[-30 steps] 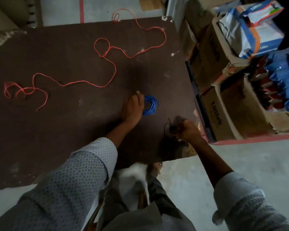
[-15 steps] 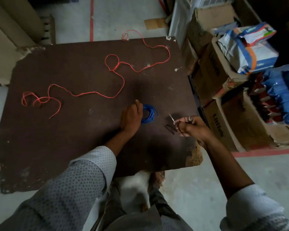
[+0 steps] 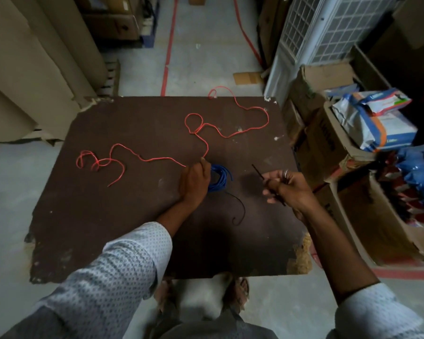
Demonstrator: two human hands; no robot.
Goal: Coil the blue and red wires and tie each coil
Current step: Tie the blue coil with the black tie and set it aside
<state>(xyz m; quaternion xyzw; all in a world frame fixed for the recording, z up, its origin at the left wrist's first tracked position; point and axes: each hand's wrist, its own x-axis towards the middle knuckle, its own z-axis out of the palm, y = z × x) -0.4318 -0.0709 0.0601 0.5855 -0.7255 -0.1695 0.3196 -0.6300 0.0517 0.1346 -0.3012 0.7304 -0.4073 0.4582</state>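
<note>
The blue wire (image 3: 220, 178) lies coiled on the dark brown table (image 3: 123, 206), a little right of centre. My left hand (image 3: 194, 182) presses down on the coil's left side and hides part of it. The red wire (image 3: 157, 159) sprawls uncoiled across the far half of the table, its far end looping over the back edge. My right hand (image 3: 288, 188) hovers to the right of the coil, pinching a thin black tie (image 3: 261, 173) that sticks up to the left. A second black tie (image 3: 240, 210) lies curled on the table near the coil.
Open cardboard boxes (image 3: 348, 152) with packets crowd the table's right edge. A white grille unit (image 3: 311, 35) stands at the back right. Tall brown rolls (image 3: 34, 64) lean at the left. The table's near right corner (image 3: 301, 260) is chipped. My feet show below the front edge.
My right hand rose from the table's near right edge with a black tie and moved up beside the coil. My left hand stayed on the blue coil. The camera view pulled back.
</note>
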